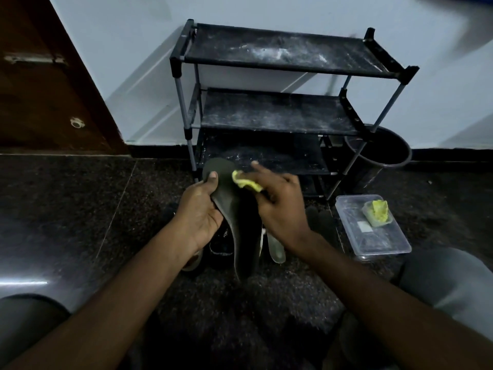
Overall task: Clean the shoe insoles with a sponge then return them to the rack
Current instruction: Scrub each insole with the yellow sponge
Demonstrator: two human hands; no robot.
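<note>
My left hand grips a long dark insole near its toe end, thumb on top, holding it up in front of the rack. My right hand pinches a yellow sponge against the upper part of that insole, index finger stretched out. The black three-tier shoe rack stands against the wall just behind; its dusty shelves hold nothing. A second, paler insole lies on the floor under my right wrist. Dark shoes sit on the floor below my hands, mostly hidden.
A clear plastic box on the floor at right holds a small tub with another yellow sponge. A black bin stands beside the rack's right leg. A brown door fills the left. My knees frame the bottom corners.
</note>
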